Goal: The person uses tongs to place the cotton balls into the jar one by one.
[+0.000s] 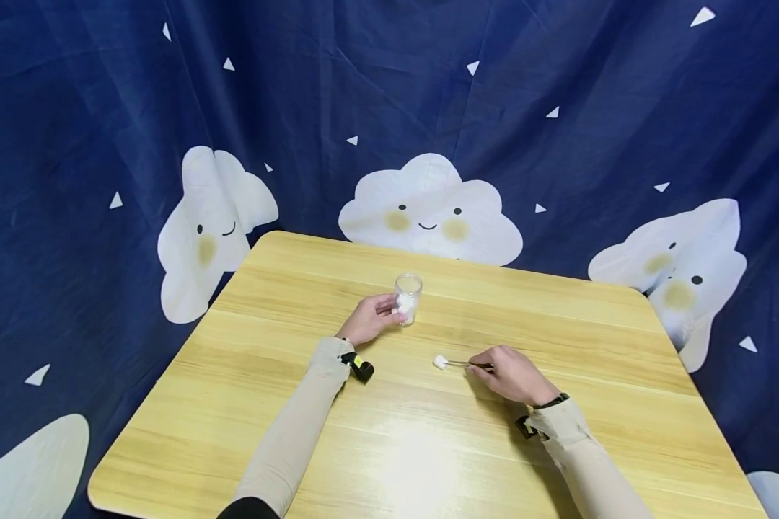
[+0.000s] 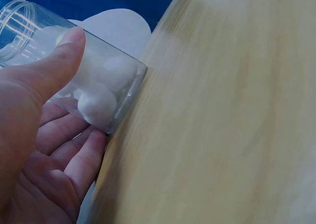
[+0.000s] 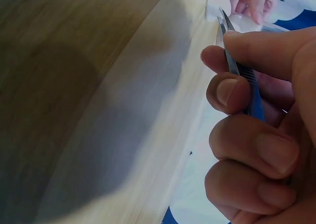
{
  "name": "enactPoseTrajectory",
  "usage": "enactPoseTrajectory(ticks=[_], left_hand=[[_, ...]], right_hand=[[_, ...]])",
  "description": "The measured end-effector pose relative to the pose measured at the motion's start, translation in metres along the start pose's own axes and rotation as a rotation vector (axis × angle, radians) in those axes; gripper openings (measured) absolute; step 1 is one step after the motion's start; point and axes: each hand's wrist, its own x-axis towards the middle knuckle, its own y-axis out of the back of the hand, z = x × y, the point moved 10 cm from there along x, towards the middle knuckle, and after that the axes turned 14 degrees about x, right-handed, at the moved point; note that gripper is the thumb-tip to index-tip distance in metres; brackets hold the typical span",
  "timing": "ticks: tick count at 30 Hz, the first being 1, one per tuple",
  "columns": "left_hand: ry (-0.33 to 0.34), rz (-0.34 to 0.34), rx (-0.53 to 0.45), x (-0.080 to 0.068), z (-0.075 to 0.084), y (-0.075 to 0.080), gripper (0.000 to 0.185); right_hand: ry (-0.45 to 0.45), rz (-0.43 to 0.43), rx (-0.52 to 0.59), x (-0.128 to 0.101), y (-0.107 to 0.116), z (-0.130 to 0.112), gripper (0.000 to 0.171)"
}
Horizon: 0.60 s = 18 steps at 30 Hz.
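A clear, open-topped jar (image 1: pixel 408 287) stands upright on the wooden table with several white cotton balls (image 2: pixel 98 104) inside. My left hand (image 1: pixel 371 319) holds it from the left side, the thumb across its wall and the fingers behind. To the right and nearer, my right hand (image 1: pixel 511 373) pinches a pair of tweezers (image 3: pixel 231 61) between thumb and fingers. The tweezer tips point left and meet a single cotton ball (image 1: pixel 440 362). Whether that ball rests on the table or is slightly lifted, I cannot tell.
The light wooden table (image 1: pixel 285 288) has rounded corners. Behind it hangs a dark blue curtain (image 1: pixel 402 86) printed with white clouds and small triangles. Each wrist carries a small black camera (image 1: pixel 361 369) on a strap.
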Motion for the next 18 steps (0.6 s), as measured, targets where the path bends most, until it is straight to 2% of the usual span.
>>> enactPoseTrajectory(ticks=[18], left_hand=[[0.004, -0.003, -0.006, 0.001, -0.001, -0.001, 0.065]], right_hand=[[0.047, 0.009, 0.013, 0.005, 0.008, -0.013, 0.012]])
